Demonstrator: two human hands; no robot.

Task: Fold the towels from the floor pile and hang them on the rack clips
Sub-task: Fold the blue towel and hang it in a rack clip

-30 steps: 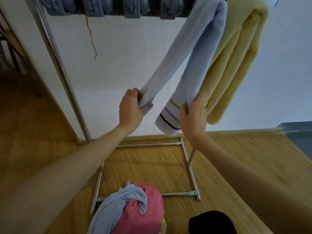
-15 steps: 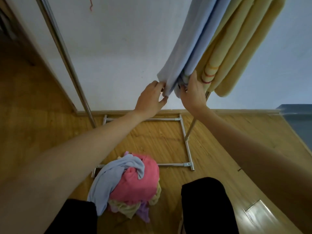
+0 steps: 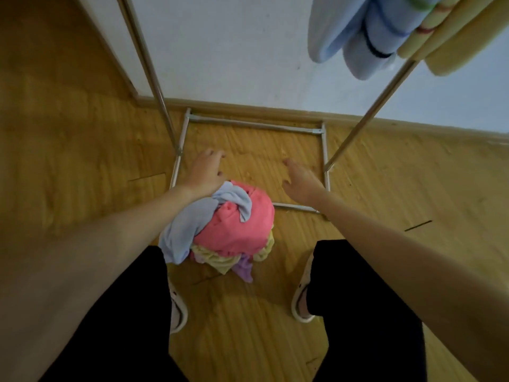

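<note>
My left hand hangs over the far left edge of the towel pile, fingers loosely spread and holding nothing. My right hand reaches out just to the right of the pile, fingers straight, also holding nothing. The pile sits on the wooden floor below and between my 2 hands, a pink towel on top with a light blue one draped across it. Up past my right hand, a blue towel and a yellow towel hang from the rack, whose base frame lies beyond my fingertips.
</note>
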